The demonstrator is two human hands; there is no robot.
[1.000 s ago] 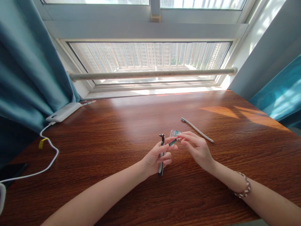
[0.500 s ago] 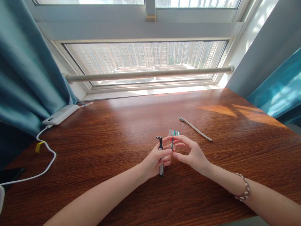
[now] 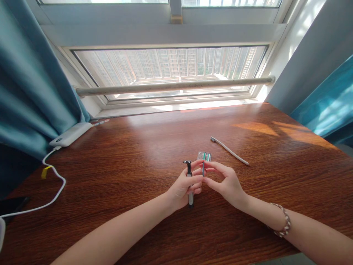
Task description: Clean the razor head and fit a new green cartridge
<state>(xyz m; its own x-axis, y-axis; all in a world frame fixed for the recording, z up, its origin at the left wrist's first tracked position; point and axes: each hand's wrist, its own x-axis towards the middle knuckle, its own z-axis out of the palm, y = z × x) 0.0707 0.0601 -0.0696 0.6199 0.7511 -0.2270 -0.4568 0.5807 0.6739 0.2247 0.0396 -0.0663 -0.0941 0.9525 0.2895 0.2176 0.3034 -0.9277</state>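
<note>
My left hand (image 3: 183, 187) is closed around a black and grey razor handle (image 3: 190, 198), held upright with its bare head end (image 3: 187, 162) at the top. Between the fingertips of both hands stands a small, thin, dark razor cartridge (image 3: 203, 169), seen edge-on. My right hand (image 3: 226, 180) pinches it from the right, thumb below and fingers above. Just behind the fingers lies a clear plastic case (image 3: 204, 156) with green-striped razor cartridges, partly covered by the fingertips.
A white toothbrush (image 3: 229, 150) lies on the wooden table (image 3: 138, 165), beyond my right hand. At the far left sit a white power bank (image 3: 71, 134) and its white cable (image 3: 64, 181), beside a blue curtain (image 3: 35, 81). A window with a rail (image 3: 176, 87) borders the back.
Both hands shift very slightly to the right with the razor handle and the cartridge. The grip looks the same, and the toothbrush stays put.
</note>
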